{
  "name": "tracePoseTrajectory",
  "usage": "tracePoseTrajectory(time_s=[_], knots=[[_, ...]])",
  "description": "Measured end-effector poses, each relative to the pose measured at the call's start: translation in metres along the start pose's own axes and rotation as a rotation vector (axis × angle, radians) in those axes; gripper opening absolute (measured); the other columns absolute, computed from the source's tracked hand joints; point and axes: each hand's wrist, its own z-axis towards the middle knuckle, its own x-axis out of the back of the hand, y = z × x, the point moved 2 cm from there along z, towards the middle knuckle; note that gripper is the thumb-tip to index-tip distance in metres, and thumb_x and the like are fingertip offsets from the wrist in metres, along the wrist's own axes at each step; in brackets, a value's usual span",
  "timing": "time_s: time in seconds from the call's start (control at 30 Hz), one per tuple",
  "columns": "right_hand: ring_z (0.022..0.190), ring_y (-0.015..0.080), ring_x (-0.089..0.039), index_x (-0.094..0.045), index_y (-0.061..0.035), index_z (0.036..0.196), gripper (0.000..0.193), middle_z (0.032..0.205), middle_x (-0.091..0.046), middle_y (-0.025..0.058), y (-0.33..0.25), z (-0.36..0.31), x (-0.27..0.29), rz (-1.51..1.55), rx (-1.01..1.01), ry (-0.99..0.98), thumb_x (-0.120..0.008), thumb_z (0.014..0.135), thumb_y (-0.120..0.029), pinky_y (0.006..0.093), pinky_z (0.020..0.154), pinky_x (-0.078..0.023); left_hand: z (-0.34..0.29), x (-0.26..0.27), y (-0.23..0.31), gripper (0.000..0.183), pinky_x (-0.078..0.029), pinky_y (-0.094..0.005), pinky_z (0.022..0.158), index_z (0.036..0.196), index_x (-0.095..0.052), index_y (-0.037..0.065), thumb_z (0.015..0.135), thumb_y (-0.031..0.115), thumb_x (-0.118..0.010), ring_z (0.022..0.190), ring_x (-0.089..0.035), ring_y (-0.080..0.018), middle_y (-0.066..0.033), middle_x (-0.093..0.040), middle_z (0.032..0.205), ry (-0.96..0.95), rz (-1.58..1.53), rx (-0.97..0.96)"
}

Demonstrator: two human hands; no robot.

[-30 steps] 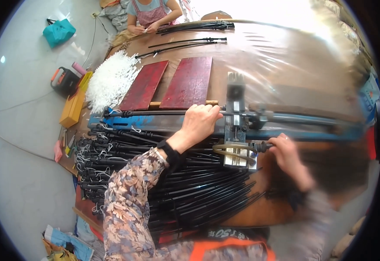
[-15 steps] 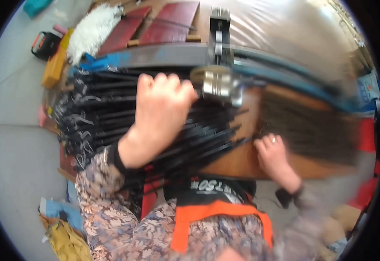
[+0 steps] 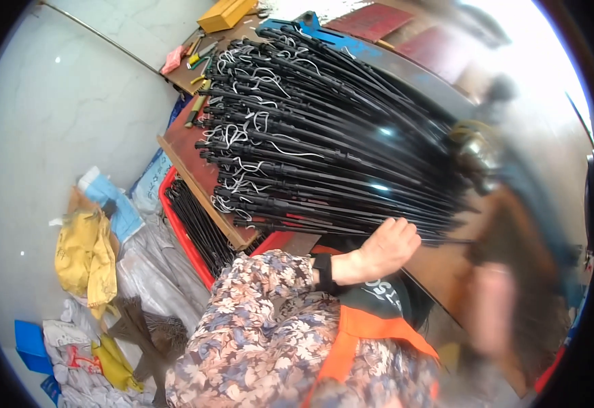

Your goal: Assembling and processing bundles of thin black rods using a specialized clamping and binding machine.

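Observation:
A large pile of slim black rods [image 3: 358, 146] with white cord loops at their left ends covers the table. My left hand [image 3: 387, 245], with a black band at its wrist, is at the near edge of this pile, close to the rods' right ends. Its fingers are curled together, and what they hold, if anything, is hidden. Farther right, my right hand [image 3: 493, 309] is smeared by motion, so its fingers cannot be made out. It is over a blurred dark brown bundle [image 3: 535, 272]. A blurred metal fixture [image 3: 477, 149] stands at the rods' right ends.
A red crate [image 3: 185, 228] of dark rods sits below the table's left edge. Hand tools [image 3: 202, 58] and a yellow box [image 3: 225, 13] lie at the far left. Sacks and yellow cloth [image 3: 83, 255] are heaped on the floor at left. A blue metal rail [image 3: 358, 44] runs behind the pile.
The view has swung left, bringing the crate and floor heap in. My left hand has left its raised place beside the metal fixture and come down to the pile's near edge. My right hand is now blurred.

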Motion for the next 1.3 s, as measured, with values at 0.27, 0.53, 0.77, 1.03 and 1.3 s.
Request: tracePoseTrajectory(time_s=[0.27,0.53,0.77,1.03,1.3], knots=[[0.073,0.0308,-0.059,-0.061,-0.0002,0.094,0.005,0.079,-0.060,0.0170,-0.012,0.020,0.045,0.610,-0.435,0.161,-0.061,0.088,-0.001,0.0387,0.067,-0.048,-0.004,-0.003,0.002,0.012,-0.040,-0.0362,0.078,0.089,-0.059,0.008,0.079,0.015,-0.058,0.090,-0.051,-0.0239,-0.0074,-0.052,0.088,0.009,0.003,-0.017],[0.070,0.0203,-0.062,-0.068,0.0027,0.090,0.009,0.075,-0.066,0.0138,0.012,0.010,0.010,0.931,-0.501,0.098,-0.066,0.088,-0.006,0.0307,0.065,-0.048,0.011,0.049,0.015,0.024,-0.055,-0.0283,0.056,0.101,-0.058,0.004,0.078,0.005,-0.061,0.076,-0.062,-0.0184,-0.0065,-0.055,0.084,-0.111,-0.216,-0.083],[0.076,0.0217,-0.063,-0.073,0.0015,0.099,0.016,0.079,-0.067,0.0125,0.002,-0.001,0.019,1.095,-0.391,0.200,-0.064,0.087,-0.003,0.0325,0.070,-0.049,0.030,0.080,0.010,0.028,-0.054,-0.0303,0.048,0.109,-0.060,0.006,0.081,0.007,-0.062,0.065,-0.065,-0.0186,-0.0036,-0.057,0.074,-0.190,-0.156,-0.135],[0.112,0.0355,-0.063,-0.062,0.0022,0.129,0.053,0.114,-0.068,0.0157,0.027,-0.008,0.024,0.532,0.099,0.579,-0.080,0.081,-0.012,0.0454,0.095,-0.053,0.144,0.111,0.031,0.013,-0.054,-0.0372,0.050,0.101,-0.061,0.013,0.088,0.012,-0.062,0.068,-0.066,-0.0247,-0.0056,-0.060,0.076,-0.357,-0.009,-0.435],[0.068,0.0222,-0.064,-0.065,-0.0090,0.128,0.053,0.073,-0.063,0.0086,0.115,-0.068,0.071,0.175,-0.459,0.847,-0.084,0.081,-0.025,0.0306,0.060,-0.052,0.276,0.105,0.054,0.029,-0.051,-0.0427,0.064,0.113,-0.063,0.004,0.084,0.002,-0.064,0.078,-0.062,-0.0311,-0.0116,-0.058,0.084,-0.106,-0.074,-0.761]])
